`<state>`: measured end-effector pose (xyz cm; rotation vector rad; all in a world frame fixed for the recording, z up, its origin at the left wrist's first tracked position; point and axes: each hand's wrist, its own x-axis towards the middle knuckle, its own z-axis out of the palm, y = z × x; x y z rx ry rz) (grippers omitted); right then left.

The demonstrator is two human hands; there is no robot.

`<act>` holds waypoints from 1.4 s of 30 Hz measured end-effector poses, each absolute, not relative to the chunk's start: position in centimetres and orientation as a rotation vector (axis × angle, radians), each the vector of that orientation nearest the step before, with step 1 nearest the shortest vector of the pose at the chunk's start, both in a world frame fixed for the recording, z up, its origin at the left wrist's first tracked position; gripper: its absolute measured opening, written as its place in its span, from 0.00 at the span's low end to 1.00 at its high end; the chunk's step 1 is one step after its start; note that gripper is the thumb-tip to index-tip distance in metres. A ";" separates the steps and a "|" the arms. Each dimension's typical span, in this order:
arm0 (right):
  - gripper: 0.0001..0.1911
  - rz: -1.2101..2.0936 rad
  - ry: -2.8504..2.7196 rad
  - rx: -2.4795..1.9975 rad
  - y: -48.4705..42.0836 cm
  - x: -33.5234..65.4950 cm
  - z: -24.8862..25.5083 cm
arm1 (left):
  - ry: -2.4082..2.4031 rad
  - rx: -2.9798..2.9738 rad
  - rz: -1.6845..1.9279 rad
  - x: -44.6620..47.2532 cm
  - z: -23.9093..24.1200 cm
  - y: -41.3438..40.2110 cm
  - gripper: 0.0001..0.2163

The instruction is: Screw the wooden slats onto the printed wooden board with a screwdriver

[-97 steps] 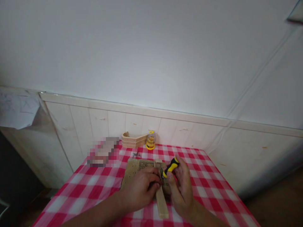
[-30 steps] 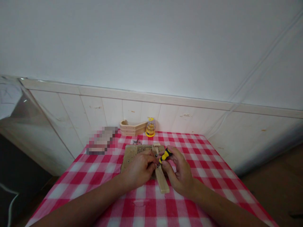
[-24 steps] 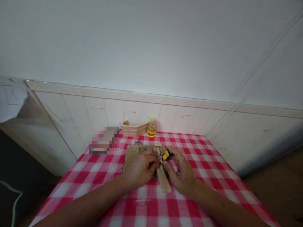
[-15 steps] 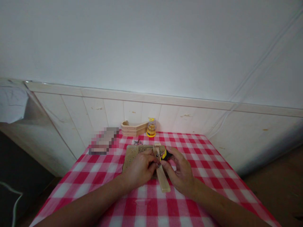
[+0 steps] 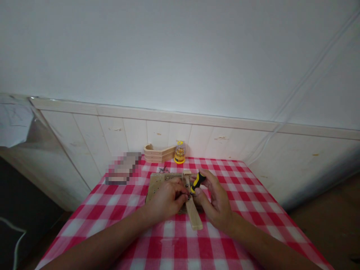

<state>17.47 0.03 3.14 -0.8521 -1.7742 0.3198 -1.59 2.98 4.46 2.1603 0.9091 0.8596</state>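
Observation:
My right hand is closed around the yellow and black handle of a screwdriver, tilted with its lower end toward a light wooden piece. My left hand lies against that wooden piece, its fingertips pinched near the screwdriver's lower end. What the pinch holds is too small to tell. The wooden piece has a long flat end toward me and a hook-shaped far end. It rests on a brown board with a dark square-spiral print, partly hidden by my left hand.
Behind the board lies a small heap of dark screws. Farther back, several stacked wooden hook-shaped pieces stand beside a yellow bit case with clear cover. A blurred-out flat object lies at left on the checked tablecloth.
The screwdriver handle has turned more upright and shows more of its length in my right hand, whose fingers have loosened and shifted. My left hand stays nearly in place.

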 end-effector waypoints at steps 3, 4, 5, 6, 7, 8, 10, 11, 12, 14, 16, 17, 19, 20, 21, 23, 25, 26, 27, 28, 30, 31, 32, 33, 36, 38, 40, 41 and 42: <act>0.26 0.309 -1.789 -0.852 -0.2 17.5 3.5 | 0.897 2.133 0.860 -1.5 4.2 3.0 0.10; 0.26 0.284 -1.794 -0.860 -0.2 17.5 3.5 | 0.903 2.130 0.859 -1.5 4.1 3.0 0.10; 0.26 0.249 -1.804 -0.864 -0.3 17.4 3.6 | 0.908 2.133 0.856 -1.5 4.1 3.0 0.10; 0.27 0.207 -1.818 -0.864 -0.3 17.4 3.6 | 0.913 2.143 0.850 -1.6 4.1 2.9 0.10; 0.28 0.161 -1.833 -0.858 -0.4 17.4 3.7 | 0.916 2.157 0.841 -1.6 4.1 2.9 0.10; 0.29 0.116 -1.848 -0.846 -0.4 17.4 3.7 | 0.919 2.172 0.837 -1.6 4.1 2.9 0.10; 0.30 0.044 -1.874 -0.817 -0.4 17.4 3.9 | 0.921 2.201 0.844 -1.6 4.1 2.9 0.10; 0.30 0.022 -1.885 -0.807 -0.4 17.4 4.0 | 0.923 2.212 0.849 -1.5 4.1 2.9 0.10; 0.31 0.008 -1.893 -0.803 -0.4 17.4 4.0 | 0.926 2.219 0.856 -1.5 4.1 2.9 0.10; 0.30 0.000 -1.891 -0.805 -0.4 17.4 4.1 | 0.929 2.226 0.858 -1.5 4.0 3.0 0.10; 0.30 0.003 -1.878 -0.812 -0.4 17.3 4.1 | 0.936 2.229 0.849 -1.5 4.0 3.0 0.10; 0.30 0.005 -1.872 -0.811 -0.4 17.3 4.1 | 0.938 2.229 0.850 -1.5 4.0 3.0 0.10; 0.31 0.013 -1.874 -0.803 -0.5 17.2 4.1 | 0.940 2.233 0.859 -1.5 4.0 3.0 0.10; 0.31 0.017 -1.879 -0.796 -0.5 17.1 4.2 | 0.941 2.237 0.863 -1.5 4.0 3.0 0.10; 0.31 0.019 -1.885 -0.789 -0.5 17.1 4.2 | 0.942 2.242 0.865 -1.5 4.0 3.0 0.10; 0.31 0.022 -1.897 -0.785 -0.5 17.0 4.4 | 0.941 2.247 0.871 -1.5 3.9 3.0 0.10; 0.31 0.020 -1.907 -0.783 -0.4 17.0 4.6 | 0.933 2.238 0.877 -1.5 3.7 3.0 0.09; 0.31 0.015 -1.910 -0.782 -0.4 17.0 4.7 | 0.926 2.229 0.883 -1.5 3.6 3.0 0.09; 0.31 0.006 -1.908 -0.781 -0.4 17.1 4.7 | 0.920 2.222 0.886 -1.5 3.6 3.0 0.09; 0.31 -0.007 -1.903 -0.781 -0.3 17.1 4.7 | 0.918 2.216 0.885 -1.4 3.6 3.0 0.09; 0.30 -0.033 -1.890 -0.786 -0.2 17.1 4.7 | 0.920 2.207 0.877 -1.4 3.6 3.0 0.09; 0.30 -0.042 -1.882 -0.788 -0.2 17.1 4.8 | 0.922 2.204 0.871 -1.4 3.6 3.0 0.09; 0.30 -0.046 -1.879 -0.789 -0.2 17.1 4.8 | 0.925 2.203 0.867 -1.4 3.7 3.0 0.09; 0.30 -0.047 -1.878 -0.786 -0.2 17.1 4.8 | 0.928 2.205 0.865 -1.4 3.7 3.0 0.09; 0.30 -0.040 -1.880 -0.769 -0.2 16.9 5.1 | 0.938 2.216 0.867 -1.4 3.8 2.9 0.09; 0.30 -0.030 -1.883 -0.761 -0.3 16.8 5.3 | 0.937 2.222 0.870 -1.4 3.8 3.0 0.09; 0.31 -0.014 -1.880 -0.764 -0.3 16.8 5.3 | 0.930 2.230 0.871 -1.4 3.7 3.0 0.09; 0.31 -0.005 -1.877 -0.766 -0.4 16.8 5.3 | 0.927 2.236 0.876 -1.4 3.6 3.1 0.09; 0.31 0.008 -1.878 -0.770 -0.4 16.8 5.2 | 0.924 2.242 0.882 -1.4 3.5 3.1 0.09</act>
